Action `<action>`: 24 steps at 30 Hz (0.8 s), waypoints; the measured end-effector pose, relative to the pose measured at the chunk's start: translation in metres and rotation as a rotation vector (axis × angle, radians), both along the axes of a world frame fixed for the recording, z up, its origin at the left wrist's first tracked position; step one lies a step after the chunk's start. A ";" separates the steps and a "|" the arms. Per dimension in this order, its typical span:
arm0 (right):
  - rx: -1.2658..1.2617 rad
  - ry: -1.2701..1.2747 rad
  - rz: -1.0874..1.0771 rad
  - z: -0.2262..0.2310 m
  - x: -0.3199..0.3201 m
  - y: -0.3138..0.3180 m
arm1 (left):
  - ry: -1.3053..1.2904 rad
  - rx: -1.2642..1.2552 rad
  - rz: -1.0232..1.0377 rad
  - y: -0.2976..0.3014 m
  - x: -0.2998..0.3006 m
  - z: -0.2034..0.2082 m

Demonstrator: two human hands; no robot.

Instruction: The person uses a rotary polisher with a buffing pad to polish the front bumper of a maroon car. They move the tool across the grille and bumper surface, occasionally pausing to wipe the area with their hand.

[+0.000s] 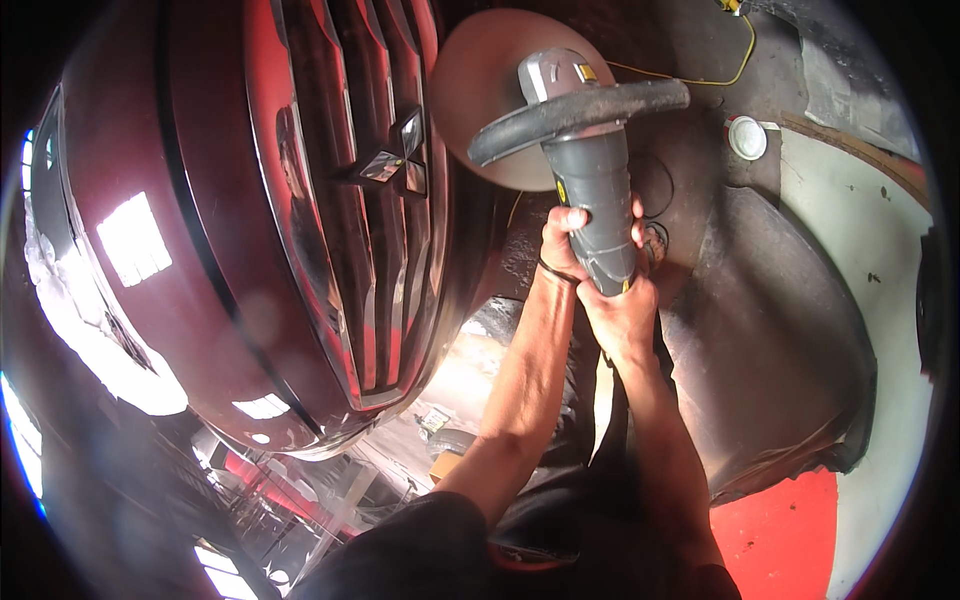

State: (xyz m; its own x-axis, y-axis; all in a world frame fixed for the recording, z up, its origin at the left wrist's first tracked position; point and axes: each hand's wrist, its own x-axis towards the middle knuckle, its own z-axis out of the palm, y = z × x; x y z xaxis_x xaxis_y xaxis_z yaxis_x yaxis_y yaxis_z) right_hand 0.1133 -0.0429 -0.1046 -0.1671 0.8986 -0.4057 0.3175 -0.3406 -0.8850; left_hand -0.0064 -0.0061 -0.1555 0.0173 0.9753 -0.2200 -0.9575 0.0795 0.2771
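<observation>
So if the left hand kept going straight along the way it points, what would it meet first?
The left hand points up along the grey polisher body that it grips. Going on, it would probably first meet the black loop handle, with the round pad beyond; depth is unclear.

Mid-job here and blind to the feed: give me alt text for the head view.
Both hands, left hand above right hand, grip the grey body of a polisher whose round pad sits beside a dark red car with a chrome grille. A yellow cable lies on the floor beyond.
</observation>
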 end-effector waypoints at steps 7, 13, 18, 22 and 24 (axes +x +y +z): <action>0.048 -0.058 0.055 -0.002 -0.001 0.049 | 0.006 0.008 -0.004 0.040 -0.006 -0.018; -0.093 -0.067 0.167 -0.041 0.025 0.007 | 0.188 -0.222 -0.011 -0.011 0.003 -0.014; -0.569 0.184 0.205 -0.053 0.048 -0.059 | 0.442 -0.564 -0.089 -0.083 0.009 -0.010; -0.830 0.360 0.105 -0.045 0.041 -0.056 | 0.517 -0.758 -0.026 -0.082 0.014 0.001; -0.805 0.391 0.111 -0.042 0.035 -0.038 | 0.565 -0.736 -0.012 -0.068 0.009 -0.003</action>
State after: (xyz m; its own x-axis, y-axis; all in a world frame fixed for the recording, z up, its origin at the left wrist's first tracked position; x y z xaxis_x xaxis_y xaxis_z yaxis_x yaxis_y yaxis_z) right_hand 0.1482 -0.0810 -0.1468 -0.4943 0.3372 -0.8012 0.1119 -0.8894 -0.4433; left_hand 0.0027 -0.0739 -0.1585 -0.2716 0.5872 -0.7625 -0.6938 0.4297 0.5780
